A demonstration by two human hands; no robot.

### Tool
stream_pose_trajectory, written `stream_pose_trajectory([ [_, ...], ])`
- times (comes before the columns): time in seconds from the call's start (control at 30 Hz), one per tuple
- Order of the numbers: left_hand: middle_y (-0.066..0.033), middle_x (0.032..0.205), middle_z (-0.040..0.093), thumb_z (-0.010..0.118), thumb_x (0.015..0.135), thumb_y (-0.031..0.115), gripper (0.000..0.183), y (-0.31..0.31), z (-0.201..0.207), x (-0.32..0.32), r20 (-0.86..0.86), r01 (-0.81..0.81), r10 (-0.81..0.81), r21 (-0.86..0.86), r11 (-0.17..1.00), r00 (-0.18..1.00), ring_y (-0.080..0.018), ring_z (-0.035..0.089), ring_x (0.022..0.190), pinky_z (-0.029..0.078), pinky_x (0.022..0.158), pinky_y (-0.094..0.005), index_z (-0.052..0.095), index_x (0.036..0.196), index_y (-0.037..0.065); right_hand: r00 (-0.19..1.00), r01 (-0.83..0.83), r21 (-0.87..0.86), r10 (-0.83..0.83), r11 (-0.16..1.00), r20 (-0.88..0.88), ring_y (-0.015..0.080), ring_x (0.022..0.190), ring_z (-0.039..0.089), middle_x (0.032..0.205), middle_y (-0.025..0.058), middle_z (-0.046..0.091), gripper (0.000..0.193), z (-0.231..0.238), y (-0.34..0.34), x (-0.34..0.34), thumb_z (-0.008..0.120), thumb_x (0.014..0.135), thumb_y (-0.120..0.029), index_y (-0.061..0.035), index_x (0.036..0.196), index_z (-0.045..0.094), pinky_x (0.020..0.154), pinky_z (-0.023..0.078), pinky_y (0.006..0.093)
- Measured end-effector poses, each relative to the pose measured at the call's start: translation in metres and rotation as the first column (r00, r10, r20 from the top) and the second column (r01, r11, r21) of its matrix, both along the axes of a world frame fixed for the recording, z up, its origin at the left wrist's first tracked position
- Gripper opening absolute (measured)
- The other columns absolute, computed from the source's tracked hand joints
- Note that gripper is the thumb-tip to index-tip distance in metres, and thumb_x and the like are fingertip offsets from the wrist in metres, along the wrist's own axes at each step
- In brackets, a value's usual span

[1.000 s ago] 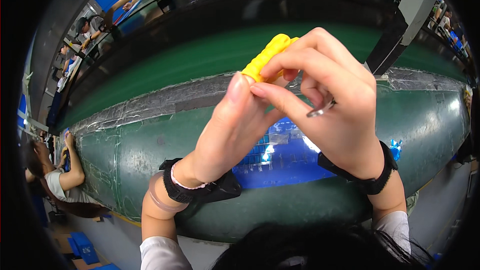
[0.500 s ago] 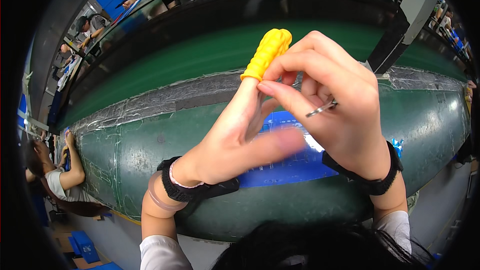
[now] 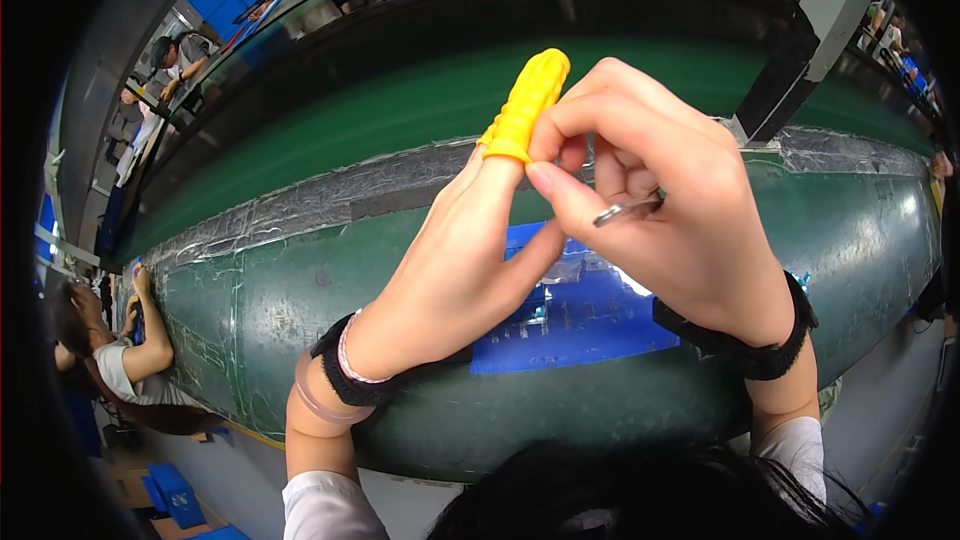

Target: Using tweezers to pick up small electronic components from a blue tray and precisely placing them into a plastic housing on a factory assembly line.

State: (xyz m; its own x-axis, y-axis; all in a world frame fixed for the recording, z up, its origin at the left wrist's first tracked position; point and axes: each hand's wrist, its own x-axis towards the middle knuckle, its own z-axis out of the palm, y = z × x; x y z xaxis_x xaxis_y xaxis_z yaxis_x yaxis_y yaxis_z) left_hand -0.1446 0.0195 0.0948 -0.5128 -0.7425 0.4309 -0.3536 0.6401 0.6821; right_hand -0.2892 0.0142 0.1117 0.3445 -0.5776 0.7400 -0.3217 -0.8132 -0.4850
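A yellow, ribbed, knobbly rubber sleeve [image 3: 532,100] is pulled over the stretched fingers of my left hand [image 3: 450,275], tilted up and slightly right. Those fingers are hidden inside it; my left thumb is out, pointing toward my right hand. My right hand [image 3: 675,205] pinches the sleeve's lower rim between thumb and forefinger. A slim shiny metal tool [image 3: 622,211] pokes out from under the curled fingers of the same hand; its kind I cannot make out. Beneath both hands lies a blue mat [image 3: 590,335], with small clear and blue pieces on it, partly covered by my left hand.
The green worktop [image 3: 290,300] has a taped strip [image 3: 320,190] along its far edge. Beyond runs a green belt [image 3: 400,130]. A grey post [image 3: 800,50] rises at the right. Another person [image 3: 130,350] works at the left end; blue boxes [image 3: 175,495] stand below.
My left hand has turned, its back now showing more, and its thumb has drawn up toward the sleeve. The sleeve's tip has shifted slightly left. My right hand keeps pinching the rim.
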Motion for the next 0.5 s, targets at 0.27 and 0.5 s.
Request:
stream_pose_trajectory([
  [0.27, -0.0223, 0.107, 0.041, 0.048, 0.069, -0.001, 0.03, -0.0028, -0.0015, 0.0027, 0.137, -0.157, 0.213, -0.339, 0.928, 0.967, -0.0326, 0.037, 0.104, 0.028, 0.086, -0.0429, 0.041, 0.097, -0.007, 0.999, -0.048, 0.061, 0.048, 0.997, 0.009, 0.0022, 0.043, 0.032, 0.068, 0.0028, 0.045, 0.015, -0.0027, 0.0012, 0.0045, 0.056, 0.059, 0.007, 0.0011, 0.072, 0.051, 0.038, 0.024, 0.0155],
  [0.5, -0.0226, 0.104, 0.042, 0.048, 0.069, 0.001, 0.019, -0.0063, -0.0061, 0.0024, 0.241, -0.17, 0.319, -0.488, 0.856, 0.917, -0.0318, 0.035, 0.107, 0.025, 0.086, -0.049, 0.046, 0.085, -0.008, 0.997, 0.012, -0.017, -0.01, 1.0, 0.081, 0.0026, 0.044, 0.035, 0.066, 0.0029, 0.047, 0.015, -0.0016, 0.0002, 0.0057, 0.061, 0.057, 0.005, 0.0008, 0.069, 0.052, 0.038, 0.026, 0.0153],
])
